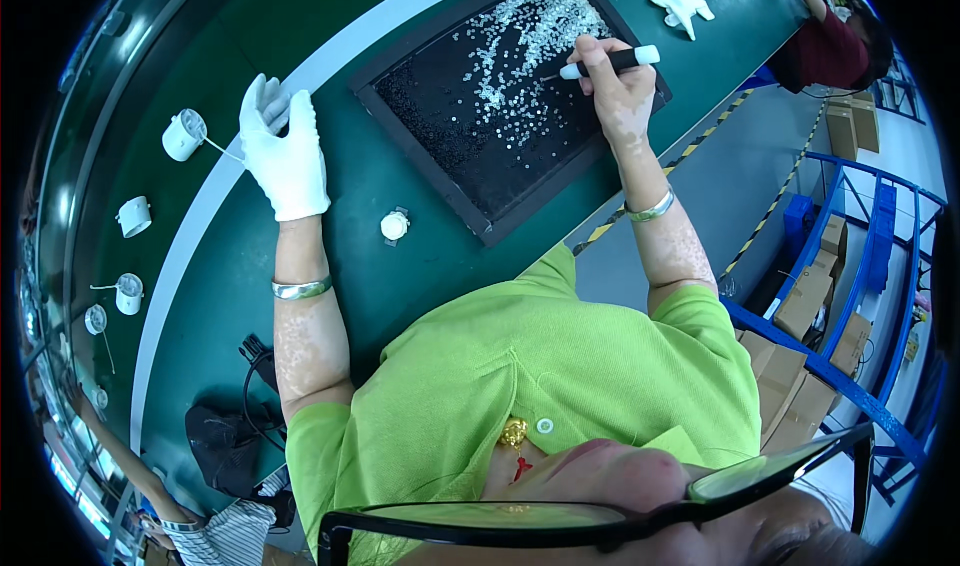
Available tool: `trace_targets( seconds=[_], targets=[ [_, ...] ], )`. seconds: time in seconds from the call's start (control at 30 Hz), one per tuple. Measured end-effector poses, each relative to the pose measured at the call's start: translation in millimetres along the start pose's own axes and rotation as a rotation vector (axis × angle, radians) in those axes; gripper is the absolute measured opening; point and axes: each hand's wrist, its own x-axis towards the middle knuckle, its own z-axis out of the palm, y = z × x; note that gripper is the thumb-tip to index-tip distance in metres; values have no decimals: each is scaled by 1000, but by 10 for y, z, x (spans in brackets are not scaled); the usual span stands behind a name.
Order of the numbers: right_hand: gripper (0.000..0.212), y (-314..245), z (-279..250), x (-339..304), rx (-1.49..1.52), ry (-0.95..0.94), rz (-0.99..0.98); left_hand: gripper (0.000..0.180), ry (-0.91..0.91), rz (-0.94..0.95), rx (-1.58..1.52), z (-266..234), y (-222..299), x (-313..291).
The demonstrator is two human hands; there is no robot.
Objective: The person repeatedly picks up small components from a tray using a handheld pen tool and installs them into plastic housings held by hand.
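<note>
My right hand (622, 96) is bare and closed around a pen-shaped pick-up tool (628, 60), black with white ends. Its thin tip points down over a dark tray (488, 228) strewn with small clear pieces (520, 56) and, at the left side, small black pieces (415, 116). My left hand (285, 156), in a white glove, is raised left of the tray with thumb and fingers apart, and nothing shows between them. Beside it stands a white round housing (184, 136) whose thin wire reaches toward the glove. A small white round part (395, 226) lies between my left forearm and the tray.
More white housings (129, 293) with wires stand along the dark green strip beyond the pale curved border (180, 256). A white glove (680, 1) lies past the tray. A black bag (222, 451) is at lower left. Blue shelving (860, 386) with cartons stands right; other people sit nearby.
</note>
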Motion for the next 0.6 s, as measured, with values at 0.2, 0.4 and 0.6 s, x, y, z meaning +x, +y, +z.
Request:
trace_targets(
  seconds=[0.2, 0.4, 0.6],
  targets=[
    [35, 38, 25, 18, -38, -1, -54, 50, -7, -6, -58, 16, -58, 2],
    [31, 12, 44, 3, -73, -41, -63, 50, 10, 27, -37, 6, -116, 8],
    [28, -27, 61, -6, -200, -72, -55, 50, 23, 38, -33, 20, -171, 24]
  ],
)
